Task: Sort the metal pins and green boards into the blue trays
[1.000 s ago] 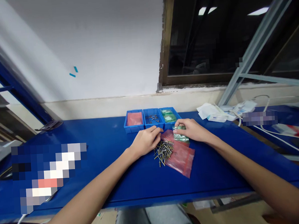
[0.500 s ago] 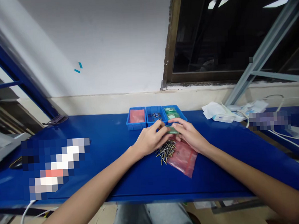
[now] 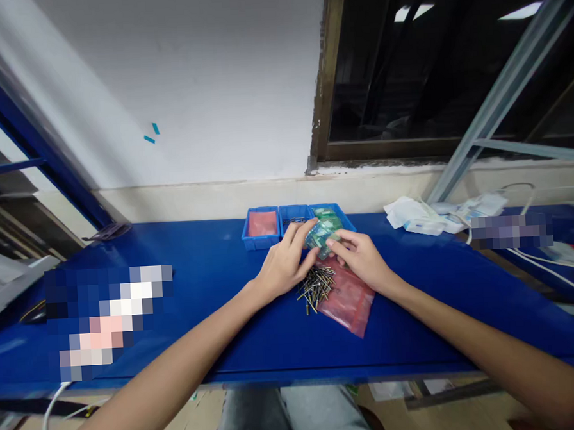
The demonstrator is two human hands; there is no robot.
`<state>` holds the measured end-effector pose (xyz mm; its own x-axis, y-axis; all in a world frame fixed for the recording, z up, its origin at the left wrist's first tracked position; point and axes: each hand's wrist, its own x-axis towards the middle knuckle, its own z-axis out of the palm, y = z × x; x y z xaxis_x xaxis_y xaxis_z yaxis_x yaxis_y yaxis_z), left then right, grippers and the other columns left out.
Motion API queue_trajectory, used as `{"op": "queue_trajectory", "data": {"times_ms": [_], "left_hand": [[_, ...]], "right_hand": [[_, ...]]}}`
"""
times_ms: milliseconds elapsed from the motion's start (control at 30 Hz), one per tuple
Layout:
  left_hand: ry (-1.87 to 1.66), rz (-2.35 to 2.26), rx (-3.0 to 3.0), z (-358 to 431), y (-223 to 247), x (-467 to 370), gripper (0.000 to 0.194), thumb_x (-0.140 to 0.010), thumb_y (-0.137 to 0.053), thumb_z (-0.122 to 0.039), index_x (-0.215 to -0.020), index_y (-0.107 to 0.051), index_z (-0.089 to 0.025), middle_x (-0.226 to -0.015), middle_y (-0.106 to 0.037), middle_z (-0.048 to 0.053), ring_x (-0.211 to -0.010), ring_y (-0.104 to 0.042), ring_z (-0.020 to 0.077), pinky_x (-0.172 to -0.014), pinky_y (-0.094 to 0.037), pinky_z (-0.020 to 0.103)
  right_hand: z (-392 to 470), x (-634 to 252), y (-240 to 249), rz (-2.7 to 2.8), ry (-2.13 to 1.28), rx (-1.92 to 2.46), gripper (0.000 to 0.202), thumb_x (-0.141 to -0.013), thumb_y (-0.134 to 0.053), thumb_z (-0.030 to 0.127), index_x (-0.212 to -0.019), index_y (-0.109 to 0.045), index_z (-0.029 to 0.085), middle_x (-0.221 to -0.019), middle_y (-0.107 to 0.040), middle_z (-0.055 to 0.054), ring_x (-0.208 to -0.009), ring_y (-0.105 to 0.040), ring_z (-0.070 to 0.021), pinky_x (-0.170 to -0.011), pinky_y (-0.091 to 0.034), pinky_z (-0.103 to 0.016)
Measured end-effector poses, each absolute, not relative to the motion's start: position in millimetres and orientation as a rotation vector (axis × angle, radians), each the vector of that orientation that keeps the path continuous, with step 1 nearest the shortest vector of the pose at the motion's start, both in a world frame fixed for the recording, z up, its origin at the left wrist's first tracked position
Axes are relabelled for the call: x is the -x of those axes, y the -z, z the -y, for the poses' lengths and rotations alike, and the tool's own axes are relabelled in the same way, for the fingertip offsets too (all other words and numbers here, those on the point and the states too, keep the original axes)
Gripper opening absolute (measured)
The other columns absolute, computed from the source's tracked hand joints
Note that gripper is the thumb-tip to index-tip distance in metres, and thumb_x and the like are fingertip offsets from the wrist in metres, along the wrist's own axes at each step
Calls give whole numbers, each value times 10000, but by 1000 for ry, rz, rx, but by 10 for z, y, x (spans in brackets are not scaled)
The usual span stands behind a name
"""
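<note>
Blue table: handling looks midway (a guess).
Trays: partly filled.
Left hand: half-curled against the green bag, grip unclear.
Right hand: pinches its edge.
Green bag: held outside the trays.
Pins: loosely piled, unbagged.

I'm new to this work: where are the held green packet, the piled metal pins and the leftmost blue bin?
Green packet (image 3: 321,234), head view: its middle.
Metal pins (image 3: 316,287), head view: pile's middle.
Leftmost bin (image 3: 262,243), head view: front wall.

Looks glossy on the flat pink plastic bag and small green plastic packet, shiny on the slim gold-and-silver metal rods, smooth on the blue rectangular plastic bins.
</note>
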<state>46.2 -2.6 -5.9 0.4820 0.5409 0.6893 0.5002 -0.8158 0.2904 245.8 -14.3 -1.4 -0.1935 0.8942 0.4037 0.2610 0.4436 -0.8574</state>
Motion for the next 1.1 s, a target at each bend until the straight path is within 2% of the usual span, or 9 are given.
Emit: {"op": "queue_trajectory", "data": {"times_ms": [200,333,467,567,667,767,867,967,1100], "left_hand": [[-1110,-879,-2792,-1,87,-423,671,-946,-561,-379,-1521,-254,-216,-1406,-384,180,-1165,-565,281,-856,-608,435],[-1086,-875,-2844,-10,107,-428,632,-980,-478,-284,-1544,-202,-213,-1402,-393,184,-1180,-562,288,-848,-612,417],[-1049,-867,-2834,-3,109,-426,612,-1001,-334,-143,-1568,-120,-227,-1447,-387,172,-1245,-540,275,-923,-581,410],[-1024,-878,-2836,-1,99,-413,621,-1001,-345,-152,-1573,-114,-221,-1442,-410,166,-1246,-539,271,-939,-567,406],[-1024,-885,-2840,-3,100,-405,614,-1019,-336,-191,-1580,-89,-202,-1391,-478,164,-1218,-551,257,-952,-548,401],[-1061,-926,-2808,-7,112,-406,598,-1043,-327,-276,-1581,-88,-173,-1260,-581,156,-1127,-596,243,-927,-543,400],[-1044,-1029,-2715,-17,117,-411,614,-1047,-328,-343,-1577,-100,-132,-981,-670,100,-849,-659,207,-759,-558,349],[-1031,-1066,-2615,-26,108,-417,671,-1039,-350,-368,-1575,-48,-102,-730,-628,7,-594,-603,158,-600,-504,281],[-1049,-1039,-2579,-8,96,-428,734,-1029,-367,-358,-1569,47,-82,-734,-633,9,-568,-583,148,-592,-493,275]], "right_hand": [[180,-2455,-12,1661,-864,945,270,-873,-642,405,-726,-623,179,-628,-576,18,-539,-487,-113,-560,-411,-270],[220,-2448,-57,1678,-837,916,269,-860,-655,410,-713,-675,186,-921,-700,-75,-725,-610,-173,-580,-469,-289],[244,-2453,-108,1746,-816,874,349,-885,-638,411,-609,-669,200,-1215,-679,-116,-1164,-591,-279,-875,-517,-396],[235,-2471,-111,1785,-731,854,362,-909,-620,404,-611,-675,205,-1265,-658,-100,-1251,-543,-273,-1029,-440,-436],[217,-2492,-95,1819,-698,844,359,-928,-586,438,-692,-706,195,-1216,-645,-104,-1048,-626,-231,-838,-526,-365],[209,-2496,-87,1838,-731,829,360,-938,-551,466,-790,-725,188,-945,-662,-85,-783,-614,-179,-640,-505,-299],[207,-2488,-78,1801,-823,845,303,-920,-575,439,-839,-719,184,-848,-665,-52,-645,-584,-149,-599,-479,-290],[189,-2491,-45,1736,-923,868,236,-904,-582,383,-918,-713,187,-858,-677,-38,-558,-564,-126,-558,-454,-288],[136,-2520,25,1679,-965,850,94,-820,-575,219,-855,-658,195,-778,-619,-1,-555,-562,-120,-557,-446,-277]]}}
